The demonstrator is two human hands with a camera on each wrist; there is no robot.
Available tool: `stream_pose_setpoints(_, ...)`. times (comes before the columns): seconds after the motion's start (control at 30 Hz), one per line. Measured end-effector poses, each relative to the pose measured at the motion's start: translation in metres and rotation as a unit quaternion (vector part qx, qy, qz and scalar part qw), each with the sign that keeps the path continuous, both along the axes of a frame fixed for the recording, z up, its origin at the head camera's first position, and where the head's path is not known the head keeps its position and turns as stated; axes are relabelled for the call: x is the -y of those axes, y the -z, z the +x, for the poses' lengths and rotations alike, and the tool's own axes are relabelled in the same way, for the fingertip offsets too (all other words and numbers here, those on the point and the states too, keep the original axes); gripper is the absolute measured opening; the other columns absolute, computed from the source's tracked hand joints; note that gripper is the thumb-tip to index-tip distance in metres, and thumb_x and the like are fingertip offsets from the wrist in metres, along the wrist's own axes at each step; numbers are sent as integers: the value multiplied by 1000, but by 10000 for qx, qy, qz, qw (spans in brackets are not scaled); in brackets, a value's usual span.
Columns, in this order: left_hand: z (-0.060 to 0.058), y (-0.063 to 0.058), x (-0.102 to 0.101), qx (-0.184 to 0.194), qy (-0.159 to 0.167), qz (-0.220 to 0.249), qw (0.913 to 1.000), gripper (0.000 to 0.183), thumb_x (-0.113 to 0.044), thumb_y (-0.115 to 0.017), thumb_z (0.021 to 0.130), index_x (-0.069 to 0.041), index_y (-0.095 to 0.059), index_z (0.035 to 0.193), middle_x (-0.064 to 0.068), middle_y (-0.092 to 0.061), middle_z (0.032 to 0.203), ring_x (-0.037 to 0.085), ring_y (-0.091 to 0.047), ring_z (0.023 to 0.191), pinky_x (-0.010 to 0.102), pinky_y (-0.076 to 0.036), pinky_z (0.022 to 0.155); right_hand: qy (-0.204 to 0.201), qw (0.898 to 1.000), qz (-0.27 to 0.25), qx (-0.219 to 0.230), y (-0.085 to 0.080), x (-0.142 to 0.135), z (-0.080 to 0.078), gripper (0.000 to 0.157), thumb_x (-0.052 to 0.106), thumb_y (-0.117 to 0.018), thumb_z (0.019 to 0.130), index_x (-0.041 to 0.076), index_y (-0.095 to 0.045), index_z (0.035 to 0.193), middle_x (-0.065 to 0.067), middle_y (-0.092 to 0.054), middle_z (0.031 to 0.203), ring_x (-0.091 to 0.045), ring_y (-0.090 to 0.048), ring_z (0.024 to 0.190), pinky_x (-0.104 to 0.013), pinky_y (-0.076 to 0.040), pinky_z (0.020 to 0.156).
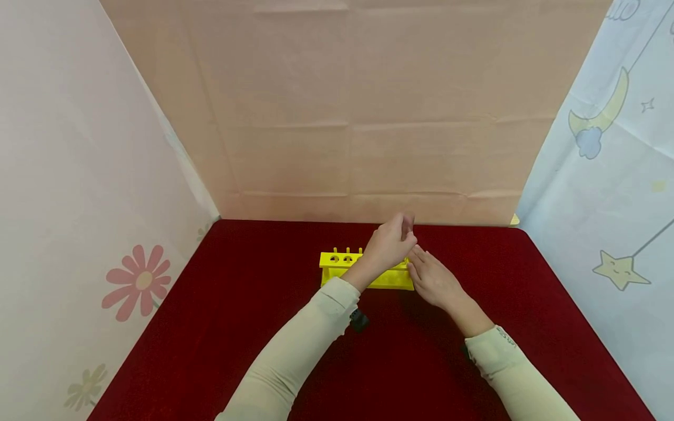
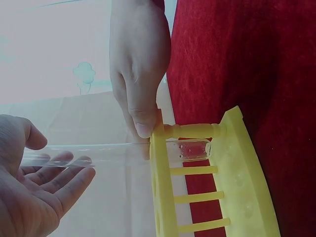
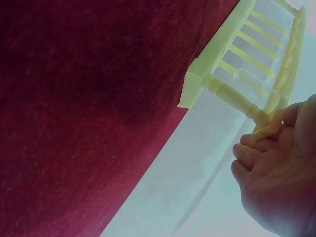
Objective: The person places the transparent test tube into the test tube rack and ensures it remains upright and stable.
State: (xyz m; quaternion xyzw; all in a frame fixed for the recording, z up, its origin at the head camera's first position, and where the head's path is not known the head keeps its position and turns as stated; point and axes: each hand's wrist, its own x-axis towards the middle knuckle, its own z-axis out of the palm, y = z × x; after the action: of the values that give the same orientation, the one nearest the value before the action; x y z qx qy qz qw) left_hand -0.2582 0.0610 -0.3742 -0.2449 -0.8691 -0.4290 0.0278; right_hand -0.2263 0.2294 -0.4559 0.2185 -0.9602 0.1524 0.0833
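Note:
A yellow test tube rack (image 1: 387,282) stands on the red table, with round holes along its top plate and pegs behind them. My left hand (image 1: 387,245) is above the rack's right part. In the left wrist view, its thumb and curled fingers hold the upper part of a clear glass test tube (image 2: 113,154). The tube passes through the end hole, its rounded bottom close to the rack's base. My right hand (image 1: 437,282) grips the rack's right end, thumb and fingers on the top plate. From the right wrist, the tube's lower end (image 3: 252,81) shows behind the end post.
The red table (image 1: 237,321) runs back to a tan paper wall (image 1: 347,146). White patterned sheets stand on the left (image 1: 63,175) and right (image 1: 605,193). A small black device (image 1: 359,320) sits at the left wrist.

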Motion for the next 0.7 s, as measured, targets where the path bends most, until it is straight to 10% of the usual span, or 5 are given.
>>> stream_pose_setpoints(0.7,-1,6,-1,103,-47,-104,9999,23,-20,-59,101,-13,-53,122,0,-64,111,12,-58,80,18,-50,68,123,9993,69,350,-1,0,-1,52,22,-36,109,-9,-35,151,-26,-31,160,-39,-29,149,-56,-25,119)
